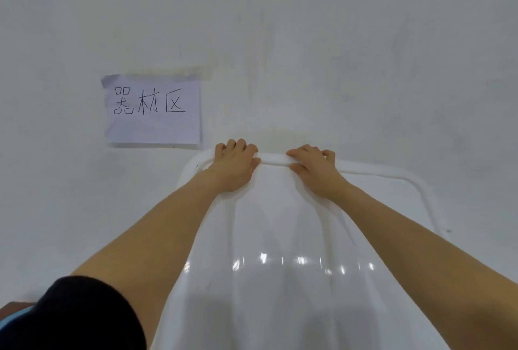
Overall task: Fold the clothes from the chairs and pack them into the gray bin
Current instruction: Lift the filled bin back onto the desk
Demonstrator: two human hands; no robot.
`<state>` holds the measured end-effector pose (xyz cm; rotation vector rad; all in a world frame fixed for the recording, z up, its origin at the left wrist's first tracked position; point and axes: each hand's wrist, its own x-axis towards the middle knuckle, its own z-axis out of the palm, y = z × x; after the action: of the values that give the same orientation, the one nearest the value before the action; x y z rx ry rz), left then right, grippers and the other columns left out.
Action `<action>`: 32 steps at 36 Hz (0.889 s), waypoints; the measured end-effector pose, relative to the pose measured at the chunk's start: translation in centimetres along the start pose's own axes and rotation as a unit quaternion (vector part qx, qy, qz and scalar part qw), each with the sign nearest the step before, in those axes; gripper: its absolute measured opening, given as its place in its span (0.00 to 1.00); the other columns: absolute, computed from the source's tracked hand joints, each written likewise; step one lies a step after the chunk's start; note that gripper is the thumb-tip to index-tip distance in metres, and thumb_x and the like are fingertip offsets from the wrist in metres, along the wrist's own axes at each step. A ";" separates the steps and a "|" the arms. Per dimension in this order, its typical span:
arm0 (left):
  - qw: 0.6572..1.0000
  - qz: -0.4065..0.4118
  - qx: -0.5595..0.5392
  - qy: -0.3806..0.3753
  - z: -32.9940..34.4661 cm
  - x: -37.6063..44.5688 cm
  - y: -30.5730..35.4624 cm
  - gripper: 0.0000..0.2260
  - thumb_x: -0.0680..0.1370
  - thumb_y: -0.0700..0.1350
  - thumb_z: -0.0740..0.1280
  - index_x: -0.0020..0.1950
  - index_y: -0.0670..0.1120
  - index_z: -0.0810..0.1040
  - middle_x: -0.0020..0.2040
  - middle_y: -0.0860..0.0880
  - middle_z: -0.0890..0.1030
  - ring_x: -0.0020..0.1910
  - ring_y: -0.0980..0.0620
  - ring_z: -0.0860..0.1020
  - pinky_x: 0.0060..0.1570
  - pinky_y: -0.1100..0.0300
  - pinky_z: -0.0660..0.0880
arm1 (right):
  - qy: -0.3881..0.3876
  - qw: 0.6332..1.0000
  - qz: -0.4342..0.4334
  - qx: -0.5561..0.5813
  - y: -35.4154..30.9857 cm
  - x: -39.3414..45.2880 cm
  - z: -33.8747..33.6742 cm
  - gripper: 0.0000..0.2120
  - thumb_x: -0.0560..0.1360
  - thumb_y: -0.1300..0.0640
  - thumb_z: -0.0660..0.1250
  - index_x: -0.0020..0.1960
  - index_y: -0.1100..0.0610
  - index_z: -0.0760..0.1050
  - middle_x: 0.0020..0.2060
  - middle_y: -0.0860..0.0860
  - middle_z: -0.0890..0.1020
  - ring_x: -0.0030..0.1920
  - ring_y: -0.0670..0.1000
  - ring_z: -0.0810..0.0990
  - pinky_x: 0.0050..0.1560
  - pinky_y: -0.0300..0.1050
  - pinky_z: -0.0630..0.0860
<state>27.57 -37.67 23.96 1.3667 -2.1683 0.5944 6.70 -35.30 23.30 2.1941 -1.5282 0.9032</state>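
Garment [280, 279], white and smooth, hangs or lies spread from both hands toward the camera, narrow at the hands and widening below them. Its far edge is rolled into a thick band that runs between the two hands. Lower down it has a sheen with small bright glints, and whether these sit on the fabric or on the surface under it cannot be told. Behind the hands a pale wall [308, 41], scuffed and faintly stained, fills the upper view. Under and around the garment is a white surface with a raised rounded rim [420, 184], its corners showing just outside each hand; whether it is a table or a tray is unclear. A black sleeve [84, 316] covers the left upper arm, well back from the left hand. A paper sign [152, 110] is stuck to the wall just left of and above the left hand, handwritten in black: 器材区. The left hand [235, 166] grips the rolled edge, fingers curled over its far side and thumb tucked on the near side. The right hand [314, 171], close beside it, grips the same edge the same way.
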 end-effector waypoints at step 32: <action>0.925 -0.084 -0.147 -0.342 23.5 -13.2 -2.6 0.18 0.83 0.52 0.46 0.70 0.52 0.65 0.66 0.50 0.70 0.64 0.48 0.67 0.65 0.52 0.56 | -0.376 0.919 0.094 0.067 1.9 -10.9 22.6 0.16 0.83 0.53 0.50 0.68 0.54 0.64 0.65 0.52 0.72 0.64 0.54 0.70 0.67 0.49 0.58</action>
<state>30.51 -43.71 -2.29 1.7304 -2.4723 -0.3273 9.58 -41.25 -0.96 2.7061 -2.0760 0.1809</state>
